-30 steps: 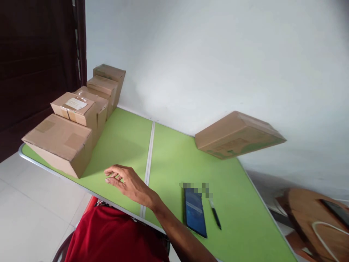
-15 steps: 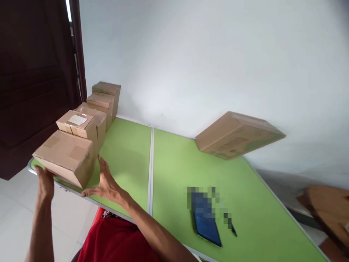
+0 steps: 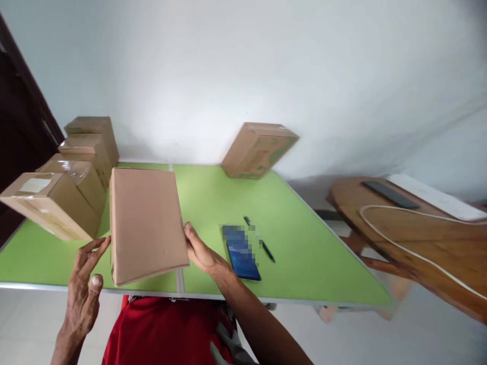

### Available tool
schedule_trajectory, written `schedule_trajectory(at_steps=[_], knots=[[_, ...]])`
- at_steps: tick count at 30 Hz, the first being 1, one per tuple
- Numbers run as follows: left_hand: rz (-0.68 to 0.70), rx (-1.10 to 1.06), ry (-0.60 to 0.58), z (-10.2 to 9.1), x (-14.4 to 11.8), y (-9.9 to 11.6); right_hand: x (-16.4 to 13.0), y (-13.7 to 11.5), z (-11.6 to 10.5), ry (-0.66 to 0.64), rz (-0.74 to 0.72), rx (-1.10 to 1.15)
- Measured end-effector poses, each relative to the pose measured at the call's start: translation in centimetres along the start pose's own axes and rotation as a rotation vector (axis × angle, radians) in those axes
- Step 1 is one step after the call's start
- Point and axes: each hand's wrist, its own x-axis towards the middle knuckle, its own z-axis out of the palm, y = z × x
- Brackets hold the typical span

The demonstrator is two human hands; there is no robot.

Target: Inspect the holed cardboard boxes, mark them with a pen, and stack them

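Note:
A plain brown cardboard box [image 3: 148, 223] is raised at a tilt over the near edge of the green table, its broad face toward me. My right hand [image 3: 201, 251] grips its right side, thumb along the edge and the other fingers hidden behind it. At the box's left side is my left hand [image 3: 85, 284], its fingers stretched out and the tips touching the edge. Its thumb stands apart from the box. To the left, a box with a white label [image 3: 63, 208] stands at the front of a row of cardboard boxes [image 3: 89, 172].
Another cardboard box [image 3: 256, 152] with green marks stands by the wall. A phone [image 3: 243, 261] and a dark pen [image 3: 268, 250] lie on the green table [image 3: 315, 258]. At right, a wooden table [image 3: 411, 238] carries a white cable [image 3: 411, 251] and a dark flat object [image 3: 390, 194].
The front box has left the row at the left and moved right, now lifted and turned with its broad face toward me. Both hands moved with it. The view has swung right.

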Motion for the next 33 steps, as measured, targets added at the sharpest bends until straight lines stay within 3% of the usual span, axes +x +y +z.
schedule_trajectory(at_steps=[4,9,12,18,22,25,29,31,33], knots=[[0.201,0.037,-0.114,3.4,2.7,2.3,-1.4,-0.9,-2.9,0.112,0.011,0.167],[0.417,0.116,-0.183,5.9,4.7,4.8,-2.9,-1.4,-5.0,0.215,0.035,0.206],[0.486,0.109,-0.175,7.1,5.8,6.3,-3.9,-1.4,-5.7,0.162,0.078,0.357],[0.473,0.057,-0.013,8.5,7.9,9.5,-5.6,-1.6,-4.1,-0.052,0.120,0.618],[0.364,0.000,-0.129,9.2,9.9,10.5,-6.4,-1.6,-2.3,-0.095,0.173,0.610],[0.273,-0.019,-0.223,10.9,11.5,10.1,-6.7,-1.0,-2.2,0.123,0.183,0.418],[0.040,-0.154,-0.355,13.9,12.8,9.1,-7.3,-0.6,-4.0,0.588,0.162,-0.163],[0.026,-0.177,-0.363,15.0,13.2,9.2,-7.9,-1.4,-5.3,0.751,0.080,-0.360],[0.071,-0.158,-0.367,15.6,13.6,9.7,-8.3,-2.9,-6.2,0.832,-0.058,-0.348]])
